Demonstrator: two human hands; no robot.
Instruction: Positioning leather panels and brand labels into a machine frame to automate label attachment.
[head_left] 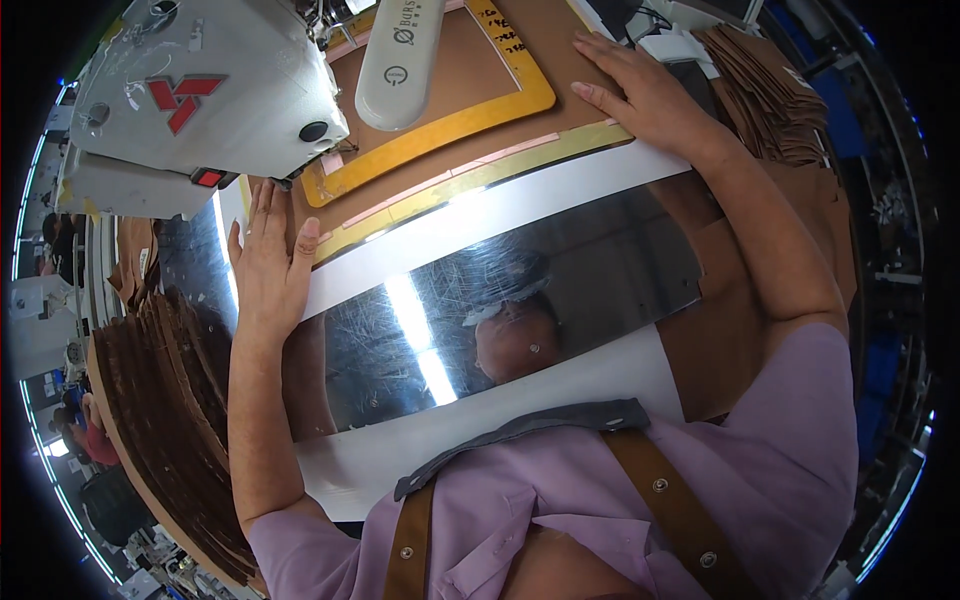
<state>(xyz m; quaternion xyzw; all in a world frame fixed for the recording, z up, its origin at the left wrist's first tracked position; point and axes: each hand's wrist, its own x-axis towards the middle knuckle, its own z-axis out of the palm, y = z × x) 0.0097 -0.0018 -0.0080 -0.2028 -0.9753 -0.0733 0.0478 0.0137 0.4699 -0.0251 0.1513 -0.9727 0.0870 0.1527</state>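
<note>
A brown sheet (470, 60) lies under the sewing machine, edged along its near side by a pale yellow strip (550, 155). On it rests a rounded yellow frame (430, 148) with dark handwriting at its upper right. My left hand (268, 262) is pressed flat at the sheet's near left corner, fingers extended beneath the machine head and thumb apart. At the right side, my right hand (645, 105) lies flat with fingers spread over the sheet's edge. Neither hand grips anything. The machine head and a white lamp arm hide part of the frame.
The white sewing machine head (240, 90) overhangs the left, beside the white lamp arm (395, 85). A shiny scratched metal plate (620, 270) lies nearer me. Brown pieces are stacked at left (165, 400) and far right (770, 85).
</note>
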